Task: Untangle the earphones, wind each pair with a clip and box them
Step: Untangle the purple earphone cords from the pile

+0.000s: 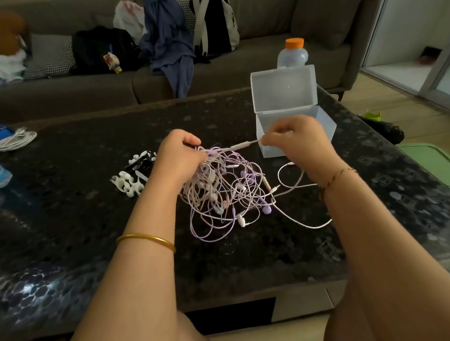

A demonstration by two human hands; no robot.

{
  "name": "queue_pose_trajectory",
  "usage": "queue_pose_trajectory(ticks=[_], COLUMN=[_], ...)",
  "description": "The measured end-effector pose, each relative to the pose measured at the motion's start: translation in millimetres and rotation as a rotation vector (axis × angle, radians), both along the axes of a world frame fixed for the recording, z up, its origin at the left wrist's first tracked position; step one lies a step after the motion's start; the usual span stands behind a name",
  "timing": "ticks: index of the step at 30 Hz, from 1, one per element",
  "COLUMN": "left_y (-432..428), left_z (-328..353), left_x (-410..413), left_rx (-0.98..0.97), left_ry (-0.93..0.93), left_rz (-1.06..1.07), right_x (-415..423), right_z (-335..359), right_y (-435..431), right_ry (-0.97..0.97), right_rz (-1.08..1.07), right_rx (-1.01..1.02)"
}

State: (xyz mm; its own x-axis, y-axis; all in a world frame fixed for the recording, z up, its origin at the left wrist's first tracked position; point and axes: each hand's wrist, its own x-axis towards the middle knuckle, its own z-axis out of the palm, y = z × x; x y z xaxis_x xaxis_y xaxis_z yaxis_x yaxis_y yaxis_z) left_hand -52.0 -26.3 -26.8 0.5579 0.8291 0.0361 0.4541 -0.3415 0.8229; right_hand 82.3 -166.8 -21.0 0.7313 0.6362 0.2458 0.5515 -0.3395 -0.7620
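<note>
- Dark speckled stone formed the surface, and a grey sofa ran along behind it.
- The left grip was curled round a bunch of cords at the top edge of the tangled earphones.
- The right grip pinched the end of one white cord between thumb and fingers. That cord's inline remote was stretched nearly level between the two grips.
- The tangled earphones, a knot of white, pink and lilac cords, lay on the surface between the forearms, mostly below the left grip. One white loop trailed out under the right wrist.
- A gold bangle sat on the left forearm and a thin bracelet on the right wrist.
- A heap of white and black clips lay just to the left of the left grip, apart from the cords.
- A clear plastic box stood just behind the right grip, with its hinged lid upright.
- A bottle with an orange cap stood behind that lid.
- A coiled white cable rested near the far left edge, well apart from the tangle.
- On the sofa were a backpack, a black bag and a draped blue garment.
</note>
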Motion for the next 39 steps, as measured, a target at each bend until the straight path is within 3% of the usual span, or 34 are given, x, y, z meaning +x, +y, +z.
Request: queue_pose_trajectory(ticks=[2,4,9,10,11,14,19,24,28,31,34,37,39], left_y=[-1.3,-4.0,-11.3,-14.1,-17.7,-27.8,-25.5,-21.0,-16.9,-12.6,-8.2,0.0,14.2], left_z=[-0.8,-0.6,-1.9,0.1,2.9,10.0,5.7,0.3,-6.2,-8.3,-7.8,-5.9,-7.4], left_x=[3.3,6.3,8.0,8.9,10.6,17.2,17.4,16.1,18.8,18.4,15.8,13.0,9.5], left_rx=[-0.052,-0.046,0.118,0.131,0.124,0.067,0.093,0.292,0.525,0.491,0.395,0.343,0.225], left_ry=[0.084,0.165,0.345,0.323,0.274,0.124,-0.007,-0.033,0.040,0.135,0.165,0.193,0.193], left_rz=[-0.009,-0.016,0.002,0.000,-0.015,-0.079,-0.121,-0.113,-0.011,0.050,0.082,0.143,0.248], right_x=[-2.6,-7.3,-7.8,-8.3,-9.7,-16.6,-18.1,-10.5,-12.8,-12.0,-9.1,-5.9,3.0], right_z=[4.0,4.2,4.2,4.2,4.0,-4.3,-6.2,-4.7,-5.6,-1.8,1.5,6.0,10.1], right_y=[0.0,2.4,4.9,5.3,6.2,11.7,13.4,9.3,10.9,6.5,2.8,-1.0,-7.6], right_ry=[0.191,0.500,1.210,1.180,0.998,0.272,-0.067,-0.118,-0.177,-0.227,-0.012,0.338,0.612], right_rz=[-0.032,-0.044,0.141,0.097,0.024,-0.014,0.192,0.227,0.087,0.024,0.038,-0.007,-0.027], right_rx=[0.190,0.431,0.864,0.837,0.699,0.111,-0.228,-0.246,-0.256,-0.285,-0.100,0.093,0.324])
